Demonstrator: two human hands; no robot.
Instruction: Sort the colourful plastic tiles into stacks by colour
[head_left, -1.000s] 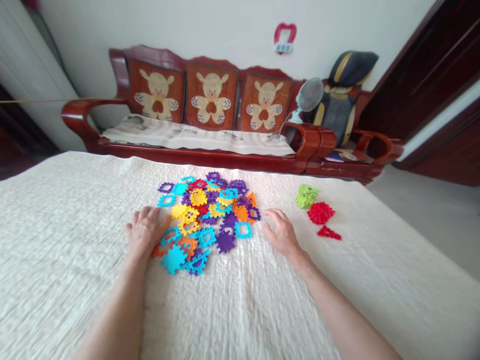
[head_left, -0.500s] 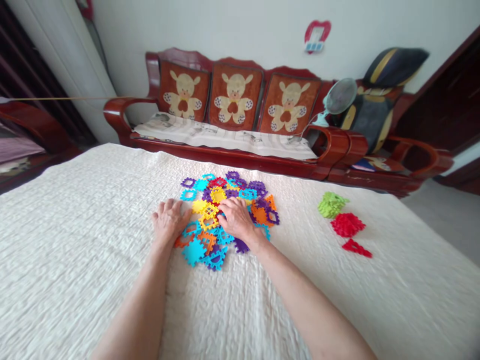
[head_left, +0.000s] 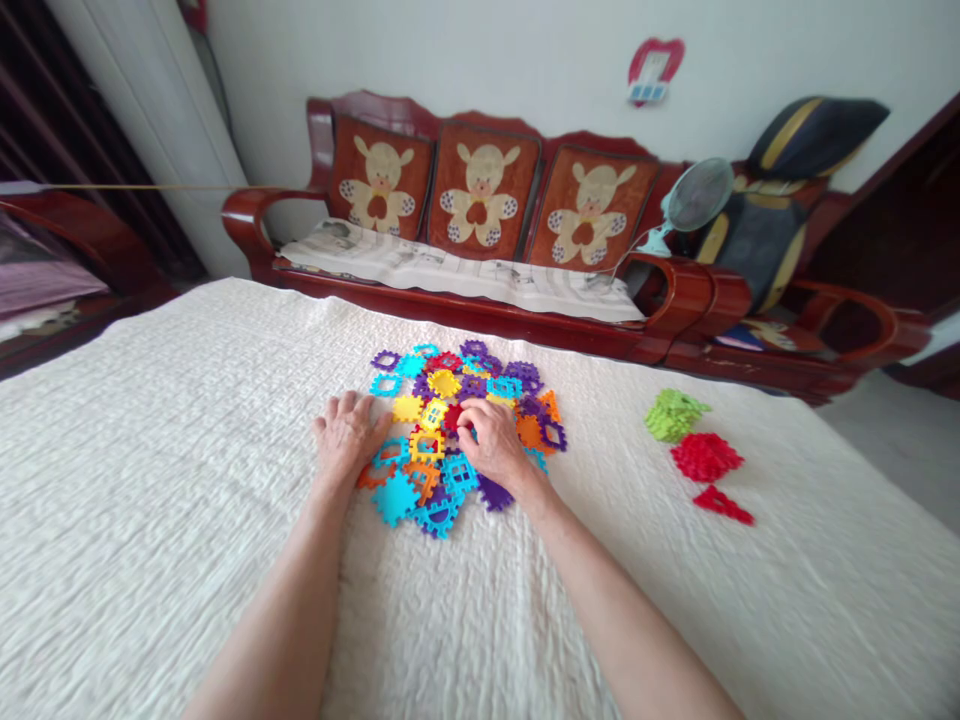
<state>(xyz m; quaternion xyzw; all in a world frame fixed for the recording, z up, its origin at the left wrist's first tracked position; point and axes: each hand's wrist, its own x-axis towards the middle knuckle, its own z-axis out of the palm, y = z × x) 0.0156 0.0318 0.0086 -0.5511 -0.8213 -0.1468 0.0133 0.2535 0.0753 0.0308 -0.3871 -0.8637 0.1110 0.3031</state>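
Observation:
Colourful plastic interlocking tiles lie in a loose pile on the white quilted cover. My left hand (head_left: 349,440) rests at the pile's left edge with its fingers apart and holds nothing. Near it are a plain yellow tile (head_left: 407,408), a yellow window tile (head_left: 434,414) and a blue tile (head_left: 391,452). Over the middle of the pile, my right hand (head_left: 493,440) has thumb and index finger closed on a red tile (head_left: 452,418), partly hidden by the fingers. Below that hand lie a blue window tile (head_left: 459,474) and a purple tile (head_left: 495,493).
Right of the pile sit a green heap of tiles (head_left: 673,415), a red heap (head_left: 706,457) and a separate red triangular piece (head_left: 724,505). Beyond the quilted cover (head_left: 187,450) stands a wooden sofa (head_left: 465,310) with a small fan (head_left: 697,195) at its right arm.
My right hand's fingers have drawn together at the red tile, which now shows more. The yellow window tile sits a little differently. The whole view has shifted slightly; my left hand stays beside the pile.

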